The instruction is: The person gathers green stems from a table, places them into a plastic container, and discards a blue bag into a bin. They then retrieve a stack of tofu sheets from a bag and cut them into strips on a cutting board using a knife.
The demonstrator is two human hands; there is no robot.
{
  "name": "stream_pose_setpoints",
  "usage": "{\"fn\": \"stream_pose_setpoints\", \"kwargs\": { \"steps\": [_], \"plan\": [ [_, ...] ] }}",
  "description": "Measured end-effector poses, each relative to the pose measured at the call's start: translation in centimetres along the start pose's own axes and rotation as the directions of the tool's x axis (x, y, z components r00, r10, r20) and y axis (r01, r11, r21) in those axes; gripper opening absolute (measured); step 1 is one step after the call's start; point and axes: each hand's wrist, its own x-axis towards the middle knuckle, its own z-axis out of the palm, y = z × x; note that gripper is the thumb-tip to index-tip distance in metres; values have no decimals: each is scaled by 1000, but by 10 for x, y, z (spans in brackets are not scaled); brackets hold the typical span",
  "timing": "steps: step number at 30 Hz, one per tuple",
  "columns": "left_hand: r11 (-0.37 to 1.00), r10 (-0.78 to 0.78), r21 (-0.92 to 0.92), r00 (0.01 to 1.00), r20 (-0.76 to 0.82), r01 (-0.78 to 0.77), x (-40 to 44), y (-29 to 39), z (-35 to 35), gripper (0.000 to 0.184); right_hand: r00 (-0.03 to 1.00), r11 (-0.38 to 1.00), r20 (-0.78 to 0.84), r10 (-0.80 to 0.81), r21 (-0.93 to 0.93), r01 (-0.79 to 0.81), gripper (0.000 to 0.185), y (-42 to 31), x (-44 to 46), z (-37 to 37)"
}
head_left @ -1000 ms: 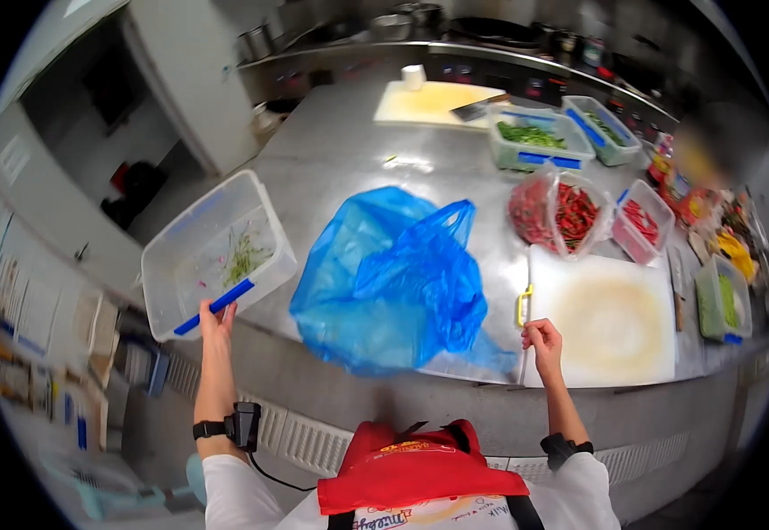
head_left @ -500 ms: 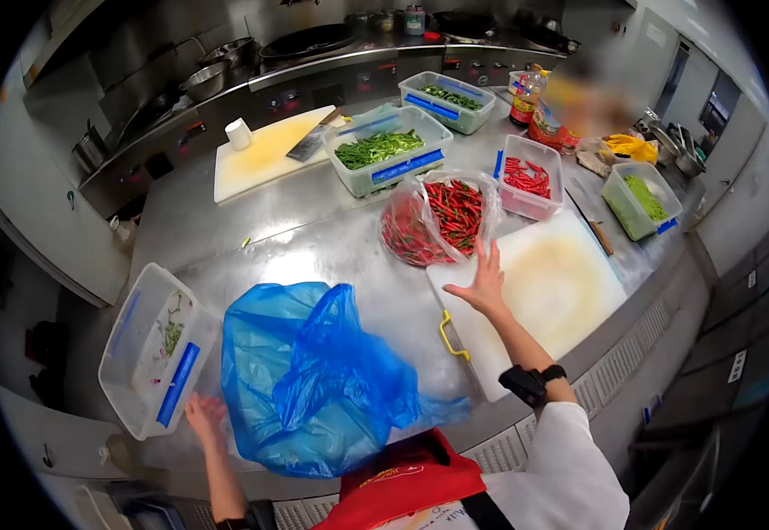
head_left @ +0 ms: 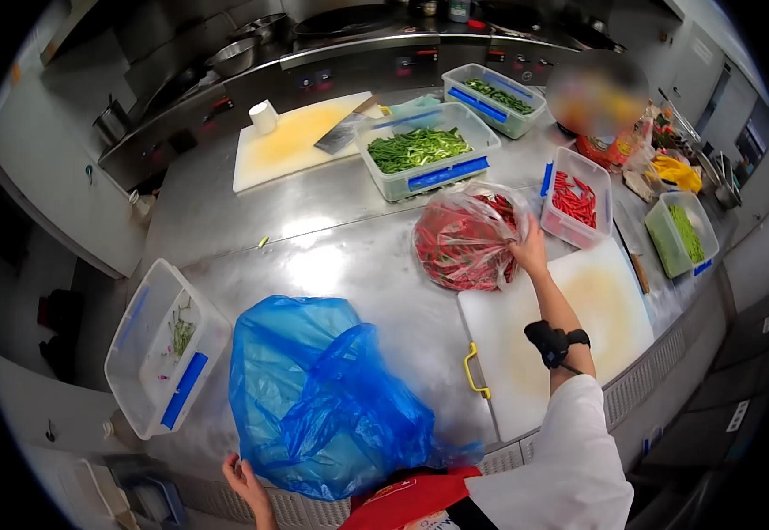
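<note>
My right hand [head_left: 530, 251] is closed on the gathered edge of a clear plastic bag [head_left: 468, 234] full of red chillies, whose opening is partly folded over. The bag rests on the steel table beside a white cutting board [head_left: 579, 309] with a yellow handle. Down at the near edge, my left hand [head_left: 245, 483] holds nothing, its fingers apart, close to a crumpled blue plastic bag [head_left: 301, 389]. Left of that bag stands a clear plastic tub [head_left: 128, 353] with a few green scraps inside.
Farther back are a tub of cut green vegetables [head_left: 420, 155], a tub of red chillies [head_left: 576, 199] and a second cutting board [head_left: 292, 146] with a cleaver [head_left: 340, 135]. On the right lie a knife [head_left: 639, 272] and a tub of pale green pieces [head_left: 685, 234]. Another person stands beyond.
My right hand has gone from spread fingers beside the chilli bag to gripping its edge, drawing the plastic over the chillies. My left hand has moved down, away from the left tub.
</note>
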Motion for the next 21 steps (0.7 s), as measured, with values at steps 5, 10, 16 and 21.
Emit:
{"fn": "stream_pose_setpoints", "kwargs": {
  "steps": [5,10,16,21],
  "plan": [
    [989,126,75,990,71,-131,8,27,17,27,979,787,188,84,590,-181,23,-44,28,16],
    [941,250,187,953,174,-281,7,35,24,27,906,543,399,-142,797,-266,14,-213,21,-12],
    [972,194,89,957,217,-218,-6,29,12,25,901,69,294,-318,955,-288,13,-348,21,23],
    [989,144,17,989,-19,-144,5,24,-15,22,860,11,305,-408,944,-329,25,-401,-7,112]
  ]
}}
